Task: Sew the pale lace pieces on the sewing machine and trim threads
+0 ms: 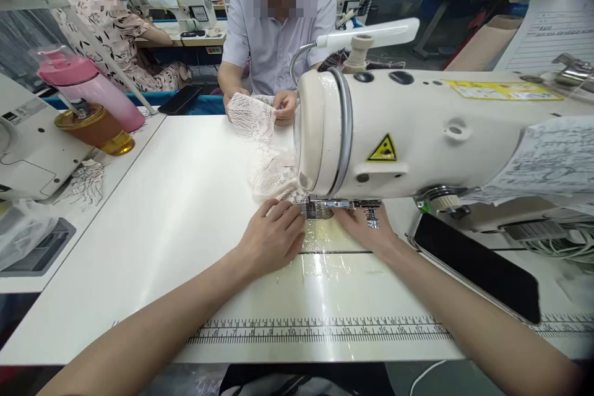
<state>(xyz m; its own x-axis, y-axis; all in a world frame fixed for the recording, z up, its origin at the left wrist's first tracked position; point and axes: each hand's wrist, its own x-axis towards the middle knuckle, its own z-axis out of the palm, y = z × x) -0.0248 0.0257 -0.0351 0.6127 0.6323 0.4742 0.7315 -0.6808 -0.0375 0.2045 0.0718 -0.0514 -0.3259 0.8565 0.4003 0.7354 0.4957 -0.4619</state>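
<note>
A white sewing machine (371, 133) stands over the table, its needle and presser foot area (320, 207) low at the front. White lace fabric (271, 176) lies just left of and behind the needle area, running toward the co-worker's hands. My left hand (273, 235) is closed, with bent fingers at the near edge of the lace, left of the presser foot. On the other side, my right hand (366, 226) reaches under the machine head; its fingertips are hidden behind metal parts, so what they hold does not show.
Across the table a co-worker's hands (284, 106) hold more lace. A black phone (477, 266) lies by my right forearm. A printed ruler (320, 330) runs along the front edge. A pink bottle (90, 83) and amber cup (97, 127) stand left. Another person sits farther back.
</note>
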